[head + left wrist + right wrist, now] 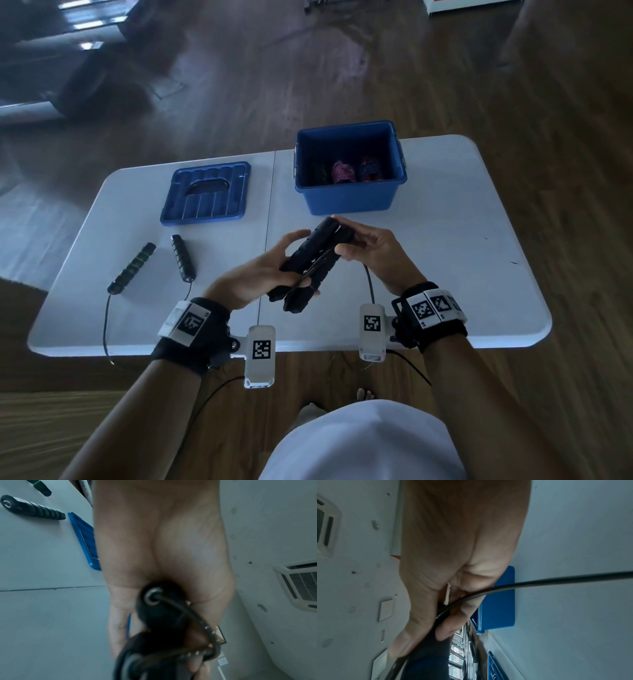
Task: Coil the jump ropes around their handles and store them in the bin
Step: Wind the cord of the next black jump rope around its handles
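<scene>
Your left hand (pixel 260 270) and right hand (pixel 371 251) hold a pair of black ribbed jump-rope handles (pixel 313 260) side by side above the near middle of the white folding counter (pixel 462 240). The left hand's fingers curl round the handles' near ends; the right hand's fingers close on their far ends and on the thin black cord (pixel 539 582), which runs from under the right hand toward the counter's near edge. In the left wrist view the cord leaves a handle's end cap (pixel 152 597) and loops back between the fingers.

The open blue plastic bin (pixel 349 198) stands at the far edge, right of the counter's centre seam, with coiled rope bundles (pixel 356 169) in pink, dark and mixed colours inside. Its blue ribbed lid (pixel 205 193) lies flat left of the seam, apart from the bin.

A second black-handled jump rope (pixel 183 257) lies uncoiled toward the near left corner, its two handles apart and its cord trailing over the near edge.
</scene>
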